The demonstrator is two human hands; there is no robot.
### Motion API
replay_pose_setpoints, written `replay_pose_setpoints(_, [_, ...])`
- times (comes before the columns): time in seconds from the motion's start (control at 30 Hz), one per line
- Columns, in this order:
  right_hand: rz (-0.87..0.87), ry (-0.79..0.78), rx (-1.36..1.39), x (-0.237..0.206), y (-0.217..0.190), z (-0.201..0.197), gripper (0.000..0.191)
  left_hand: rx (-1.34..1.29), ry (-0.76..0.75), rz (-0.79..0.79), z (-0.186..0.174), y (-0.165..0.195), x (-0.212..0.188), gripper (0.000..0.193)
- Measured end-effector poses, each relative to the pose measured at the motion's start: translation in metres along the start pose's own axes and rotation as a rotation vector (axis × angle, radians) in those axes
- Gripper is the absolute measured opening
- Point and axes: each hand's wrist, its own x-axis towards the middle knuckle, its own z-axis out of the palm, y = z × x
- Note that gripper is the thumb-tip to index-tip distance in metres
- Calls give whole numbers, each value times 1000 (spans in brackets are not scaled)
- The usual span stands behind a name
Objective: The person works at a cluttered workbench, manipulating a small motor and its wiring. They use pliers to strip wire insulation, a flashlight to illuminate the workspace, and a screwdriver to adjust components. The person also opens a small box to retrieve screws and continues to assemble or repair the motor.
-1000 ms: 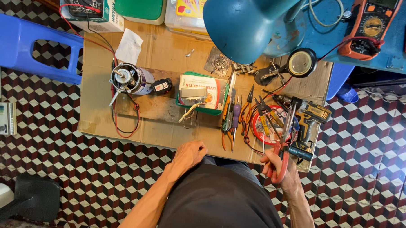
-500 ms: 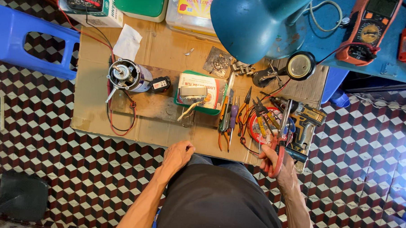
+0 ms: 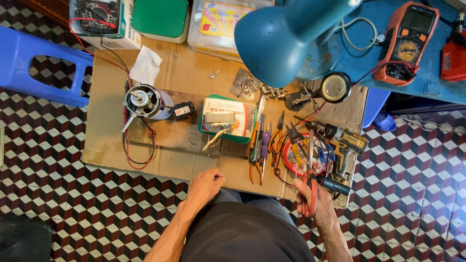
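Observation:
My left hand (image 3: pixel 205 186) rests with curled fingers on the near edge of the cardboard-covered table (image 3: pixel 188 78), holding nothing. My right hand (image 3: pixel 316 197) grips red-handled pliers (image 3: pixel 310 186) at the table's near right corner, beside a round red tray of tools (image 3: pixel 307 154). A small electric motor (image 3: pixel 143 102) with red and black wires stands at the left. A transformer (image 3: pixel 220 120) sits on a green-rimmed box (image 3: pixel 243 123) in the middle. Screwdrivers and pliers (image 3: pixel 263 142) lie in a row right of it.
A blue lamp shade (image 3: pixel 288 32) hangs over the far right. A cordless drill (image 3: pixel 343 145) lies at the right edge. An orange multimeter (image 3: pixel 409 41) sits on a blue bench, another meter (image 3: pixel 95 7) at far left. A blue stool (image 3: pixel 29 62) stands left.
The view has shifted slightly. Both hands stay at the table's near edge, the right one still holding the red pliers.

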Motion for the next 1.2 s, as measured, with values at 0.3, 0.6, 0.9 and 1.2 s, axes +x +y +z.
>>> replay_pose_setpoints(0.3, [159, -22, 27, 11, -29, 52, 36, 55, 123, -179, -153, 63, -23, 32])
replay_pose_setpoints(0.6, [213, 124, -6, 9, 6, 90, 42, 141, 323, 267, -237, 62, 179, 16])
replay_pose_setpoints(0.9, [360, 346, 330, 20, 38, 145, 39, 456, -189, 207, -163, 11, 324, 18])
replay_pose_setpoints(1.2, [333, 328, 256, 1, 4, 167, 38, 271, -342, 208, -131, 5, 328, 32])
